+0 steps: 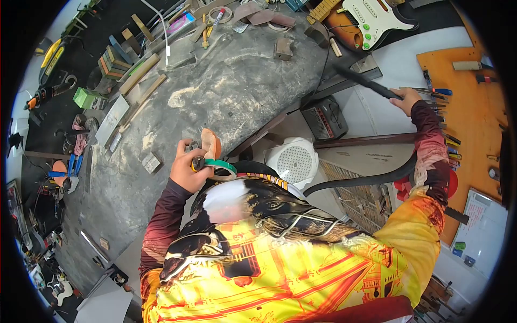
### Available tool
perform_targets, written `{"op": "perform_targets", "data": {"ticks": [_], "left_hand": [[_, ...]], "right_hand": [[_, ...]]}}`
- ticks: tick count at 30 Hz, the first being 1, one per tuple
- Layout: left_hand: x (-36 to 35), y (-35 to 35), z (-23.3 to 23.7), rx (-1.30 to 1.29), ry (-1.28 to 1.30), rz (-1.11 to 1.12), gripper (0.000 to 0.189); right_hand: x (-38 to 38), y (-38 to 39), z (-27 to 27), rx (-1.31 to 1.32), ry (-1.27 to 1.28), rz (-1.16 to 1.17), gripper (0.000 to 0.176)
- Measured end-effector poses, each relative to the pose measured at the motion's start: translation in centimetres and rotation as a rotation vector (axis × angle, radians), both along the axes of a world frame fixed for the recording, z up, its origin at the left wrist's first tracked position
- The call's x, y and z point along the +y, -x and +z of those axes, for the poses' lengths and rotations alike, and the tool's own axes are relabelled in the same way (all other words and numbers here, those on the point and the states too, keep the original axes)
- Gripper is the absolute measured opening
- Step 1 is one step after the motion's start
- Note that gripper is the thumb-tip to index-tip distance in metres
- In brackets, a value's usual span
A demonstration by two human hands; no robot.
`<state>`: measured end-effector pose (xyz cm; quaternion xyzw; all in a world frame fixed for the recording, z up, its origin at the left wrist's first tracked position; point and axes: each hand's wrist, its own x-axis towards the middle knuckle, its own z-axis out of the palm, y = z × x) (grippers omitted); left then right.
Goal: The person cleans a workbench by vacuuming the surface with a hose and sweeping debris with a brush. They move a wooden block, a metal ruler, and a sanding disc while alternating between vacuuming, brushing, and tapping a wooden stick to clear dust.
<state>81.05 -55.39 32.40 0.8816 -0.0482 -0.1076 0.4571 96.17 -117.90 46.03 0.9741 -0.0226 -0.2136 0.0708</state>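
Observation:
My left hand [186,171] is closed at the near edge of the grey workbench [215,107]. It grips a green-edged roll of tape [221,163], a small yellow-and-black tool [198,163] whose kind I cannot make out, and a curled orange sanding sheet [211,142]. Over to the right, my right hand [407,101] is wrapped round a long black vacuum nozzle [369,84], which points up and left toward the bench. A black hose [366,180] runs beneath my right forearm.
Sawdust, a metal block [283,49] and a small block [151,162] lie on the bench. An electric guitar body [371,21] lies at the top right. Beyond the bench edge are a white perforated stool [293,163], a small amplifier [325,119] and a wooden tool board [474,124].

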Motion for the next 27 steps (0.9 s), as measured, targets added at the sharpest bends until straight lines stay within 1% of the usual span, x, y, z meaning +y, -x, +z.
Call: {"op": "perform_targets", "data": {"ticks": [1, 2, 3, 5, 6, 7, 8, 9, 11, 13, 14, 16, 18, 20, 21, 23, 25, 27], "left_hand": [[-0.4, -0.2, 0.1, -0.002, -0.012, 0.001, 0.033], [-0.8, -0.4, 0.2, 0.002, -0.014, 0.005, 0.033], [-1.3, -0.6, 0.4, 0.025, -0.023, 0.016, 0.033], [-2.3, -1.1, 0.8, 0.052, -0.041, 0.039, 0.032], [-2.9, -1.3, 1.0, 0.052, -0.042, 0.031, 0.032], [-3.4, -1.5, 1.2, 0.05, -0.041, 0.022, 0.032], [-3.9, -1.8, 1.1, 0.051, -0.046, 0.025, 0.032], [-4.4, -2.0, 1.1, 0.002, -0.076, 0.008, 0.031], [-5.3, -2.2, 1.4, -0.042, -0.111, -0.007, 0.031], [-6.1, -2.6, 2.3, 0.052, -0.075, 0.004, 0.031], [-6.4, -2.6, 2.4, 0.053, -0.081, 0.008, 0.031], [-6.5, -2.9, 2.6, 0.025, -0.081, -0.035, 0.03], [-6.5, -3.1, 2.3, 0.009, -0.079, -0.033, 0.03], [-6.3, -2.9, 2.1, 0.003, -0.07, -0.03, 0.029], [-6.3, -2.9, 2.0, -0.005, -0.058, -0.045, 0.029], [-6.1, -3.0, 1.8, -0.016, -0.037, -0.067, 0.029], [-5.7, -2.9, 1.6, -0.027, -0.025, -0.07, 0.03], [-5.0, -2.7, 1.5, -0.045, -0.017, -0.108, 0.03]], "right_hand": [[-2.6, -0.6, -0.9, -0.115, 0.062, 0.099, 0.042], [-3.7, -1.1, -0.8, -0.147, 0.128, 0.102, 0.041], [-3.7, -1.8, 0.0, -0.143, 0.125, 0.11, 0.041], [-2.2, -3.0, 1.8, 0.074, 0.032, -0.403, 0.042], [-3.5, -3.3, 1.7, 0.041, 0.037, -0.335, 0.043], [-6.0, -3.9, 0.8, 0.047, 0.031, -0.333, 0.043], [-9.1, -4.7, -0.5, -0.011, 0.064, -0.225, 0.042], [-10.2, -5.4, -1.1, -0.067, 0.097, -0.118, 0.042], [-12.4, -6.8, -1.9, -0.093, 0.081, -0.096, 0.042], [-11.6, -8.1, -1.6, -0.058, 0.029, -0.217, 0.04], [-10.9, -8.4, -1.5, -0.045, 0.027, -0.243, 0.04], [-9.6, -8.4, -1.2, -0.034, 0.036, -0.243, 0.041], [-8.6, -7.6, -0.7, -0.024, 0.054, -0.247, 0.043], [-7.3, -5.8, -0.2, -0.007, 0.019, -0.13, 0.044], [-6.5, -4.9, -0.1, -0.008, 0.026, -0.135, 0.044], [-4.4, -2.7, -0.3, -0.012, 0.024, 0.071, 0.044], [-1.0, -0.7, 0.1, -0.001, 0.013, 0.133, 0.042], [3.7, 1.5, 1.2, 0.025, -0.002, 0.089, 0.041]]}}
